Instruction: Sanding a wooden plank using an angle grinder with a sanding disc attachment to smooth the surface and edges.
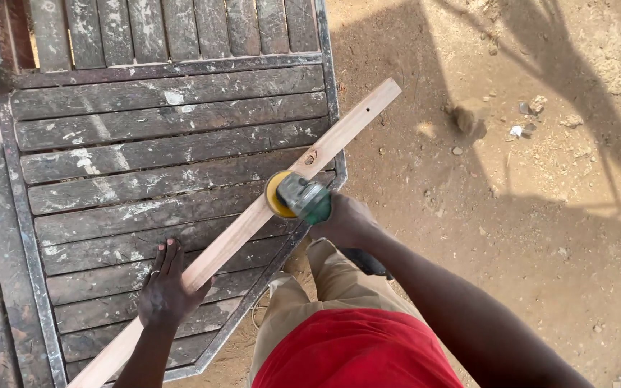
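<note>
A long pale wooden strip (339, 136) lies diagonally across a weathered slatted bench top (145, 129), its far end jutting past the metal frame. My left hand (163, 291) presses flat on the strip near its lower end. My right hand (346, 219) grips a green angle grinder (307, 197) whose yellow sanding disc (276, 194) rests against the strip's middle. A small knot and a hole mark the strip beyond the disc.
The bench's metal frame edge (328, 86) runs along the right side of the slats. Sandy ground (526, 179) with small stones and shadows lies to the right. My beige trousers and red shirt fill the bottom centre.
</note>
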